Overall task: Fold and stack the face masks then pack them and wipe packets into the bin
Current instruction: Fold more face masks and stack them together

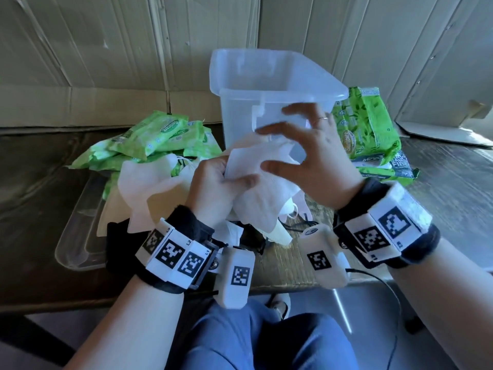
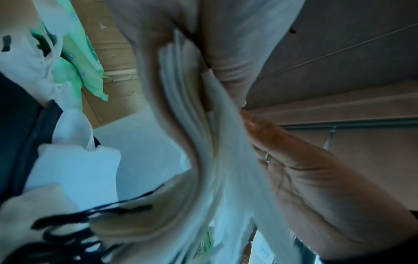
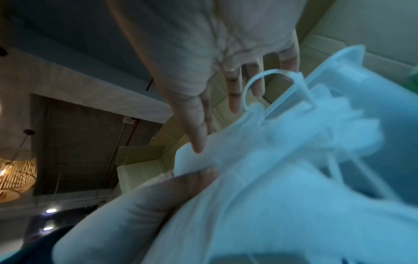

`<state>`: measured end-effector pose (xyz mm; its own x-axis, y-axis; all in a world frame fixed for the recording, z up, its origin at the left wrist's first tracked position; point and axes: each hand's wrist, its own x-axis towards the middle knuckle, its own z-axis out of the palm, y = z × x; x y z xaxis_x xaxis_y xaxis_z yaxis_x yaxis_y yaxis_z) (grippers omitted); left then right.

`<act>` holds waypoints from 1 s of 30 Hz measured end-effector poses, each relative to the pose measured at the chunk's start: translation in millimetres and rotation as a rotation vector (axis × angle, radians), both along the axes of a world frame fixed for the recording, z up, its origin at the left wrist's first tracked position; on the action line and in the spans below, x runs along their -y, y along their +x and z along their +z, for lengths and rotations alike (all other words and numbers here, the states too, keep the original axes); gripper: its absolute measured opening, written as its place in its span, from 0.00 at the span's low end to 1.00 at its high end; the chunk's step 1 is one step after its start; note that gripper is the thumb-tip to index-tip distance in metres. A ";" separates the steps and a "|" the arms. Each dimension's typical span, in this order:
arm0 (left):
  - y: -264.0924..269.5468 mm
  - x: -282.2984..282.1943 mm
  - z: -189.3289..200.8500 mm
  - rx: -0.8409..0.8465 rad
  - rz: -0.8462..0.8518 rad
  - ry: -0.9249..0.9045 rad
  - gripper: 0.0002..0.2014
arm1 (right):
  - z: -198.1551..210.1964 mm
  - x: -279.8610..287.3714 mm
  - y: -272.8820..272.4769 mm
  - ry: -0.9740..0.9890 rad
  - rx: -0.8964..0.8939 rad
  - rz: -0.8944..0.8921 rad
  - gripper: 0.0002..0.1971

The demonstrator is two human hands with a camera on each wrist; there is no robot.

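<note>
— Bin (image 1: pixel 269 76) first: what sits in it?
— Clear plastic, upright at the back of the table (image 1: pixel 440 182); through its wall I can make out nothing inside. Its clear lid (image 1: pixel 77 236) lies flat on the left, partly under loose white masks (image 1: pixel 144 188).
— And the masks being worked on?
— A bundle of white face masks (image 1: pixel 256 182) is held above the table's front edge, just before the bin. The left hand (image 1: pixel 216 188) clenches its lower part, thumb across the front, fingers wrapped behind. The right hand (image 1: pixel 312 158) is spread, fingers straight, thumb tip touching the bundle's upper edge; it grasps nothing.
— The wrist views agree?
— Yes: the left wrist view shows layered edges (image 2: pixel 192 107) pinched in the grip; the right wrist view shows the straight fingers (image 3: pixel 235 89) and an ear loop (image 3: pixel 267 75).
— Counts?
— One bin, one lid. Green wipe packets: a heap on the left (image 1: pixel 157 137), several, overlapping too much to count, and a stack on the right (image 1: pixel 370 129) of at least two. The masks in the bundle cannot be counted.
</note>
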<state>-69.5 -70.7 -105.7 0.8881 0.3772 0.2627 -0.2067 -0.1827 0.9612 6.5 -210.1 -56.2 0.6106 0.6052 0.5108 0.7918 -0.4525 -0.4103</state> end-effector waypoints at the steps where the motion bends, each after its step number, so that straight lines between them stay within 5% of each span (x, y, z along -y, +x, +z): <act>1: 0.4 -0.2 -0.8 0.018 -0.002 0.020 0.10 | -1.5 -1.8 -1.9 -0.013 -0.024 0.026 0.21; 7: -6.2 -0.8 1.7 -0.019 0.039 -0.049 0.02 | -3.4 0.3 9.5 0.194 -0.005 -0.024 0.08; 11: -5.1 -13.0 0.1 -0.021 0.144 -0.159 0.26 | 9.2 9.2 21.0 0.544 0.157 -0.073 0.07; 14: -5.5 -13.9 4.5 -0.063 0.099 -0.341 0.36 | 7.5 7.3 13.2 0.338 0.158 0.199 0.07; 16: -5.3 -11.8 6.6 -0.047 0.072 -0.326 0.31 | -0.5 4.5 5.8 -0.011 0.034 0.371 0.04; 18: -7.8 -9.5 7.3 -0.054 0.132 -0.209 0.15 | -7.0 4.8 2.6 -0.190 -0.091 0.438 0.04; 21: -7.6 -10.1 -1.3 -0.057 0.158 -0.087 0.11 | -4.9 4.5 6.3 -0.012 -0.261 0.363 0.06; 26: -3.9 -3.8 -4.2 -0.010 0.069 0.004 0.05 | -9.1 -9.0 11.4 0.081 -0.131 0.177 0.14; 30: -4.5 0.7 -5.1 0.010 0.040 0.062 0.12 | -15.9 -10.4 9.0 0.270 -0.132 0.089 0.11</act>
